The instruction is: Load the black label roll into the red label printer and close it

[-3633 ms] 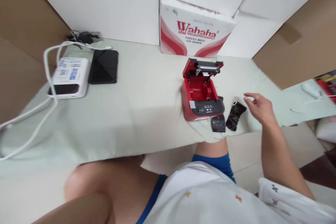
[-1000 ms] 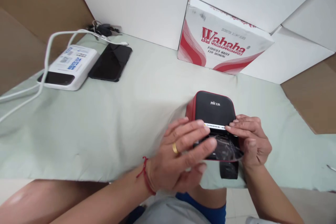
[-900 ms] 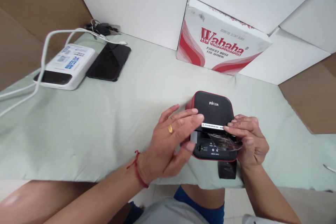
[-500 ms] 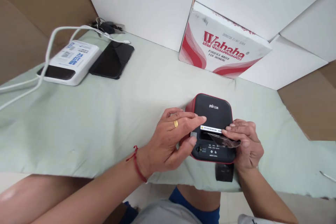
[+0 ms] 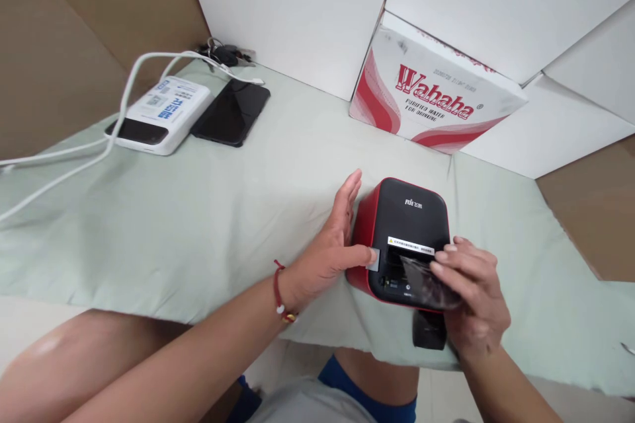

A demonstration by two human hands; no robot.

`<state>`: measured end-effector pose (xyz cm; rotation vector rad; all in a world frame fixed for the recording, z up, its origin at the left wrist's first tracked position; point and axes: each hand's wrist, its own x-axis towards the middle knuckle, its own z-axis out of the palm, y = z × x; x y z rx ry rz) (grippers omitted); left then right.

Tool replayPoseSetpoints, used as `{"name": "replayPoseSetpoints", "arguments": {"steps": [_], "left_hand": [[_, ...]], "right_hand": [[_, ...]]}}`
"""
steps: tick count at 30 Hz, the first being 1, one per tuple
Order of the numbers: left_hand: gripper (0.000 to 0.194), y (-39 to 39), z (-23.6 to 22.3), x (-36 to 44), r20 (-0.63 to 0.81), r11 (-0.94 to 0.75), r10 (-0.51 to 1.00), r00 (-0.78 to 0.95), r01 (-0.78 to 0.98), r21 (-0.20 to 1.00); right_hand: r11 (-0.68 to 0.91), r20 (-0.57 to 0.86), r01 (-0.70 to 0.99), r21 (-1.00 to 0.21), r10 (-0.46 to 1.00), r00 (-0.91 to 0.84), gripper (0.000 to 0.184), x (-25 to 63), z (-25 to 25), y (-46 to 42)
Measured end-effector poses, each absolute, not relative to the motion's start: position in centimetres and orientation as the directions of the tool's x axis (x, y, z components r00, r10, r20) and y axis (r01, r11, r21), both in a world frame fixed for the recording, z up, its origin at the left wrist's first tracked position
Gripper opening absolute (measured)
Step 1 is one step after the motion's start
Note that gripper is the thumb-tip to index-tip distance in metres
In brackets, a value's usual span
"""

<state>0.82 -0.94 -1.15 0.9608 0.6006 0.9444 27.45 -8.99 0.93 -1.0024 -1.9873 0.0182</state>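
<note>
A black-and-red label printer stands on the green cloth in front of me. My left hand is at its red left side, fingers stretched forward and thumb on the grey latch at the top edge. At the right front corner, my right hand pinches a clear plastic film that lies over the front panel below the slot. A white warning strip runs above the slot. The film partly covers the panel's buttons.
A black block-like object sits in front of the printer by the cloth's near edge. Behind stands a Wahaha water carton. To the left are a black phone, a white power bank with a white cable, and keys.
My left hand has shifted from the printer's top to its left side, thumb now on the latch. My right hand has drawn the film slightly towards me. The view has shifted slightly.
</note>
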Motion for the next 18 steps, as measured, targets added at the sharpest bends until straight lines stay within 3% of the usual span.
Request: {"name": "replayPoseSetpoints", "arguments": {"steps": [4,8,14,16,18], "left_hand": [[0.139,-1.2,-1.4,0.8,-0.040,0.276,0.865,0.500,-0.410,0.869],[0.132,-1.4,-1.7,0.9,-0.014,0.260,0.863,0.504,-0.420,0.870],[0.124,-1.3,-1.7,1.2,-0.014,0.253,0.868,0.496,-0.418,0.872],[0.117,-1.4,-1.6,1.3,-0.023,0.248,0.877,0.480,-0.411,0.877],[0.108,-1.5,-1.5,1.3,-0.028,0.249,0.883,0.469,-0.417,0.874]], "right_hand": [[0.744,0.678,0.610,-0.273,0.599,-0.427,0.066,27.3,1.0,-10.2],[0.758,0.686,0.582,-0.296,0.593,-0.423,0.064,27.5,1.2,-10.3],[0.751,0.553,0.445,-0.488,0.660,-0.509,0.042,26.6,5.8,-8.1],[0.687,0.448,0.529,-0.498,0.726,-0.522,0.024,26.1,8.3,-7.0],[0.591,0.332,0.643,-0.486,0.806,-0.490,0.020,25.7,10.2,-5.7]]}}
